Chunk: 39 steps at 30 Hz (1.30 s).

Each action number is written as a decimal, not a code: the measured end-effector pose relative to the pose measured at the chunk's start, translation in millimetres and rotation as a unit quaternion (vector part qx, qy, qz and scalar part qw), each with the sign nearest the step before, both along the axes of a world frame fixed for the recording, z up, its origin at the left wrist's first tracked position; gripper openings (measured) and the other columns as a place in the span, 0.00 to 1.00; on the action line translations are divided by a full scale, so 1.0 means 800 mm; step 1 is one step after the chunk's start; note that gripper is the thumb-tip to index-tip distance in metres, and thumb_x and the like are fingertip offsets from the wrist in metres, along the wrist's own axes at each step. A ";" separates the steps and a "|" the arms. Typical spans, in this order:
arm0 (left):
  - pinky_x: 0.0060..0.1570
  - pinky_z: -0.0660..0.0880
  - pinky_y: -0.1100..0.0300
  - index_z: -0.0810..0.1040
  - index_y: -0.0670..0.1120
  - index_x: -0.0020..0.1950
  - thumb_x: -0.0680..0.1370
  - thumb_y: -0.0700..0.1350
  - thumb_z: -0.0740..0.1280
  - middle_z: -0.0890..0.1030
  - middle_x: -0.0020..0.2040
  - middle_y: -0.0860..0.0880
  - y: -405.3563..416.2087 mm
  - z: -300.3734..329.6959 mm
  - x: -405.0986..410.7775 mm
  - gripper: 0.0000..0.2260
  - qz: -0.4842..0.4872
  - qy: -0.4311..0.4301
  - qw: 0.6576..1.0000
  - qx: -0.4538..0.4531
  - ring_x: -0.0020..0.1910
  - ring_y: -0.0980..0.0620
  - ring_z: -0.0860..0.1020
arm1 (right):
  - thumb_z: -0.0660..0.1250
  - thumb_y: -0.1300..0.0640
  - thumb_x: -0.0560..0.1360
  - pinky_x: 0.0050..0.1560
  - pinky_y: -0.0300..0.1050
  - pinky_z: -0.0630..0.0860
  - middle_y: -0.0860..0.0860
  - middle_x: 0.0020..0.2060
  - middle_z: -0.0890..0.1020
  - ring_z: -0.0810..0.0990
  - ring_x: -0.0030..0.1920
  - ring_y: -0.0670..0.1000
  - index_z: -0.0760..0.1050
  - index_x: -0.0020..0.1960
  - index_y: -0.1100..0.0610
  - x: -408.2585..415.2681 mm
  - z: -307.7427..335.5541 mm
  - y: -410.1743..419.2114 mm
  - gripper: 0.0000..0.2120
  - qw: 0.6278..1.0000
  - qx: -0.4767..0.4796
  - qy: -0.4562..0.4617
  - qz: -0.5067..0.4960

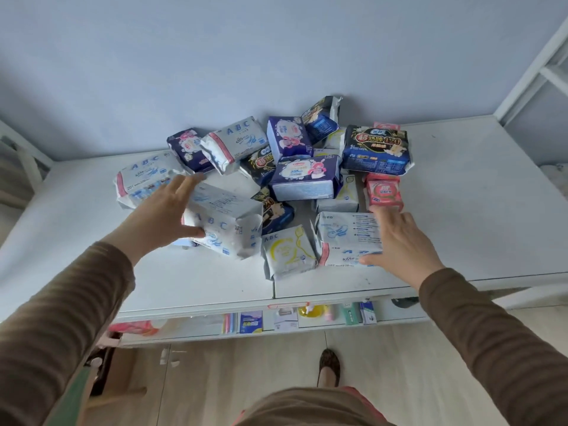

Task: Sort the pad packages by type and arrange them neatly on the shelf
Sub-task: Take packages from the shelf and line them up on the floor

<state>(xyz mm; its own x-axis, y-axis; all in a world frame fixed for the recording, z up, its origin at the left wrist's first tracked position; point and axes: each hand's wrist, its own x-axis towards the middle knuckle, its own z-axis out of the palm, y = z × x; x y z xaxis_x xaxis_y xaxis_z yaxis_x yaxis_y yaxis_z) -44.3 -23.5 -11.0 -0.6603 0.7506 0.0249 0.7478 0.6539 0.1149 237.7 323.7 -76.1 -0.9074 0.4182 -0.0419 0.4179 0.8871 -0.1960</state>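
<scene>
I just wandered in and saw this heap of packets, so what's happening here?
A person in brown sleeves is reaching into a jumbled pile of pad packages on a white shelf top. The left hand is on a white and blue ABC pack, thumb under its near edge. The right hand is on another white ABC pack nearer the front. Purple packs, dark blue ones and red ones lie mixed, so nothing looks sorted yet.

Person: long brown knit sleeves on both arms, left sleeve (58, 318), right sleeve (498, 339); brown patterned shoe (329, 365) at 6 o'clock
</scene>
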 end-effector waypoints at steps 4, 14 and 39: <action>0.54 0.74 0.46 0.61 0.60 0.76 0.58 0.71 0.74 0.69 0.61 0.49 0.001 0.007 -0.013 0.49 -0.038 0.149 0.981 -0.119 0.58 0.45 0.68 | 0.80 0.45 0.64 0.58 0.55 0.73 0.54 0.66 0.68 0.67 0.63 0.59 0.58 0.75 0.53 0.002 0.005 -0.015 0.47 0.999 -0.005 -0.020 -0.032; 0.59 0.73 0.43 0.65 0.45 0.71 0.60 0.61 0.80 0.71 0.63 0.45 -0.028 -0.005 0.017 0.46 -0.042 0.019 0.998 0.045 0.63 0.43 0.66 | 0.80 0.45 0.63 0.45 0.51 0.72 0.56 0.58 0.73 0.68 0.59 0.60 0.67 0.68 0.53 0.061 0.035 -0.116 0.39 0.973 0.083 0.055 -0.207; 0.36 0.79 0.49 0.63 0.54 0.66 0.65 0.66 0.74 0.68 0.59 0.47 -0.445 -0.160 0.265 0.37 0.143 -0.068 0.983 0.088 0.46 0.43 0.77 | 0.80 0.43 0.63 0.51 0.51 0.76 0.51 0.63 0.70 0.79 0.57 0.57 0.63 0.70 0.44 0.226 -0.087 -0.494 0.40 0.982 -0.151 0.033 -0.111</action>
<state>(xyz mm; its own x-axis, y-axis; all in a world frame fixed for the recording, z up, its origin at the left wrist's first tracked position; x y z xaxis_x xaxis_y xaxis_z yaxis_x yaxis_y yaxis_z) 167.5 -379.6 -139.3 -0.8498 0.5260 0.0351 0.5064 0.7960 0.3314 418.3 -71.7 -145.7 -0.8003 0.5835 -0.1381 0.5718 0.6730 -0.4692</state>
